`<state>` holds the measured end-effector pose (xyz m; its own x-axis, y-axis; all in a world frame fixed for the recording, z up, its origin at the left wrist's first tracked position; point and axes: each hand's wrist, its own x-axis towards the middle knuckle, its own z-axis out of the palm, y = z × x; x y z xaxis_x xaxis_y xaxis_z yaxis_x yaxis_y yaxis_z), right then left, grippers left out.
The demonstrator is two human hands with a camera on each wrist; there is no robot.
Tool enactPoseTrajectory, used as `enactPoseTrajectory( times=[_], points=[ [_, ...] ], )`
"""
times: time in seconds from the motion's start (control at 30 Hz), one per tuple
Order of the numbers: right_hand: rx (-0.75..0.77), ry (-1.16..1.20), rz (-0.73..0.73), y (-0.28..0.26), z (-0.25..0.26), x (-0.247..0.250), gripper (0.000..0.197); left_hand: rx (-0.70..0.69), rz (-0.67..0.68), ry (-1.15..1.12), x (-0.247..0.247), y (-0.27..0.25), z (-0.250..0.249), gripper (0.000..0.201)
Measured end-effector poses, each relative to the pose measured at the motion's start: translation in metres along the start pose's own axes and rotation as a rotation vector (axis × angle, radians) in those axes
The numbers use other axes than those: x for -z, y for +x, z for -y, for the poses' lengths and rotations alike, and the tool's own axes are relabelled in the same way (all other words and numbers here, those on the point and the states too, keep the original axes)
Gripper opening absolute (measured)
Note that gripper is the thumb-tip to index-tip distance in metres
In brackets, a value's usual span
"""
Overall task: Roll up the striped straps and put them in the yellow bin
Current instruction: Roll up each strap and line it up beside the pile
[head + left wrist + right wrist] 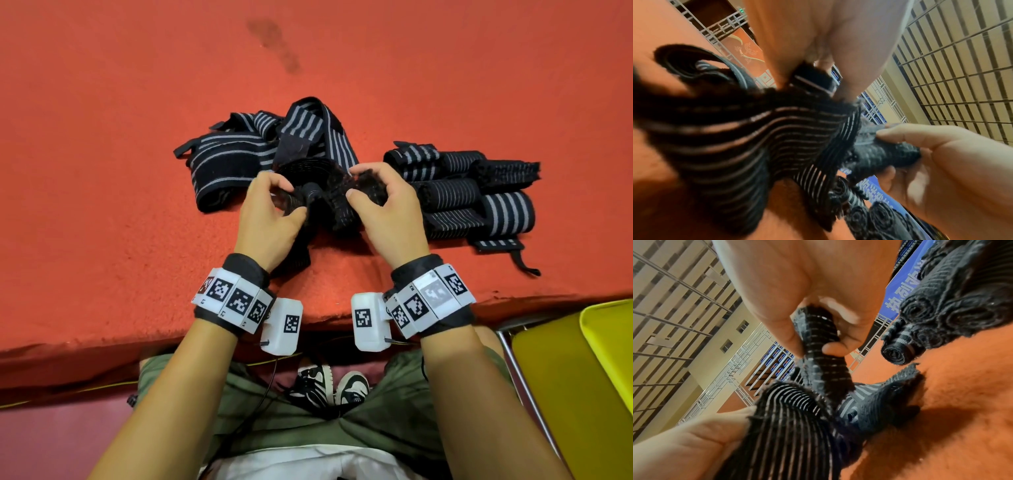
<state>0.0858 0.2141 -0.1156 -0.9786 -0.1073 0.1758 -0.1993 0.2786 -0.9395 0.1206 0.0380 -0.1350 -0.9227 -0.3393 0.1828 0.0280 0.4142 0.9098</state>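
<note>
A black strap with thin grey stripes (pixel 320 202) is held just above the red carpet between both hands. My left hand (pixel 274 202) pinches its left end, seen close in the left wrist view as a tight black fold (pixel 812 81). My right hand (pixel 370 195) pinches the other end, a narrow rolled part (pixel 818 337). The rest of the strap (pixel 735 146) sags to the carpet in wavy folds. The yellow bin (pixel 589 377) stands low at the right, beside my right forearm.
Loose unrolled straps (pixel 239 150) lie in a heap behind my left hand. Several rolled straps (pixel 479 195) lie packed together to the right of my right hand. The red carpet (pixel 102 137) ends in an edge near my knees.
</note>
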Motion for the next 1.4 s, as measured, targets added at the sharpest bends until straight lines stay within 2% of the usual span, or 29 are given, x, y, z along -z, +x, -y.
enactPoseTrajectory(
  times=[0.13,0.27,0.3,0.43,0.5,0.57,0.63,0.73,0.83,0.9,1.0,1.07,1.13,1.27,1.33,1.4],
  points=[
    [0.008,-0.055,0.015,0.001,-0.006,-0.002,0.029,-0.067,0.035,0.068,0.005,0.000,-0.001,0.046],
    [0.000,-0.079,0.038,0.000,-0.008,-0.007,0.024,0.004,0.142,0.061,-0.002,-0.004,-0.006,0.024],
    [-0.005,-0.073,0.033,0.000,-0.009,-0.008,0.023,0.000,0.175,0.064,-0.003,-0.006,-0.007,0.024],
    [-0.056,-0.062,0.005,-0.001,-0.012,-0.010,0.018,-0.052,0.355,0.178,-0.005,-0.008,-0.003,0.056],
    [-0.070,-0.084,0.017,-0.001,-0.014,-0.009,0.020,-0.074,0.419,0.287,-0.008,-0.006,0.001,0.062],
    [-0.057,-0.119,0.046,-0.002,-0.017,-0.007,0.030,-0.105,0.375,0.369,-0.011,-0.004,0.002,0.051],
    [-0.050,-0.135,0.100,-0.003,-0.016,-0.005,0.043,-0.111,0.238,0.371,-0.013,0.001,0.000,0.029],
    [-0.052,-0.151,0.163,-0.005,-0.015,-0.008,0.041,-0.113,0.110,0.310,-0.013,0.004,-0.007,0.012],
    [-0.039,-0.189,0.123,-0.003,-0.016,-0.012,0.027,-0.189,0.111,0.270,-0.011,0.001,-0.015,0.011],
    [-0.027,-0.189,0.055,0.000,-0.014,-0.012,0.018,-0.185,0.145,0.244,-0.009,-0.002,-0.019,0.012],
    [-0.003,-0.156,-0.064,0.002,-0.007,-0.005,0.013,-0.091,0.204,0.248,-0.006,-0.003,-0.006,0.024],
    [0.009,-0.130,-0.117,0.003,-0.003,0.001,0.013,-0.011,0.180,0.212,-0.002,-0.001,0.005,0.031],
    [0.006,-0.183,-0.090,0.005,-0.003,0.004,0.014,-0.010,0.103,0.162,0.002,-0.001,0.009,0.032],
    [-0.049,-0.300,0.132,0.003,-0.004,0.007,0.010,-0.120,0.061,0.126,0.002,-0.001,0.001,0.044],
    [-0.003,-0.328,0.184,0.005,-0.001,0.010,0.005,-0.108,0.029,0.133,0.002,0.002,-0.002,0.041],
    [0.035,-0.347,0.140,0.008,0.000,0.013,0.004,-0.060,-0.003,0.137,0.002,0.005,-0.001,0.029]
  ],
)
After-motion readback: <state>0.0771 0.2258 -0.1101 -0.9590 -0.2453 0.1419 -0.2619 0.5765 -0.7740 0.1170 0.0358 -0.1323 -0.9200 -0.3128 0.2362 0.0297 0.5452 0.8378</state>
